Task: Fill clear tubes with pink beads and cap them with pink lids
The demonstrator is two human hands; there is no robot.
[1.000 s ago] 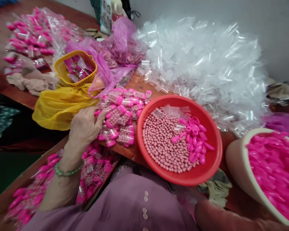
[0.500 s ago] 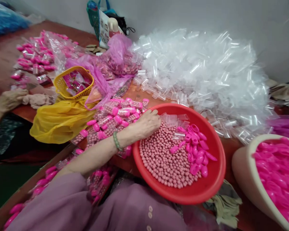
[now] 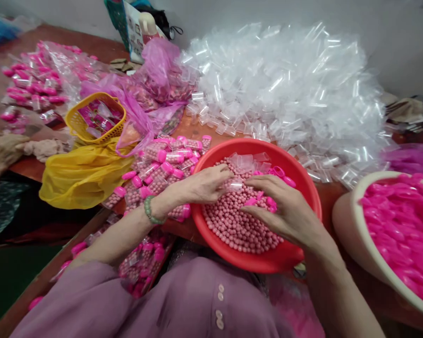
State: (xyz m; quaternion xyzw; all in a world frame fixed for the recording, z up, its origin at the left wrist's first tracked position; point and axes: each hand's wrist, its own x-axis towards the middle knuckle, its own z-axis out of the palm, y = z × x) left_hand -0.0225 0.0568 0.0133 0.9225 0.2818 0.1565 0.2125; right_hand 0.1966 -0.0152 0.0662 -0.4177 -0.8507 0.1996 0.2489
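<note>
Left fingers [image 3: 221,178] pinch a clear tube [image 3: 236,186], right fingers [image 3: 269,186] spread, markings on the bag [image 3: 134,34] unreadable.

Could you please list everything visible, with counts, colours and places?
Basin: one, red, centre
Beads: many, mauve, in basin
Plastic pieces: many, pink, basin and bucket
Bucket: one, off-white, right
Clear tubes: many, transparent, behind basin
Filled tubes: many, pink, left of basin
Basket: one, yellow, left
Bags: several, yellow and purple, mostly left
Flask: one, cream and pink, back
Co-worker's hand: at least one, bare, left edge
Bracelet: one, green, left wrist
Left hand: one, bare, over basin
Right hand: one, bare, over basin
</note>
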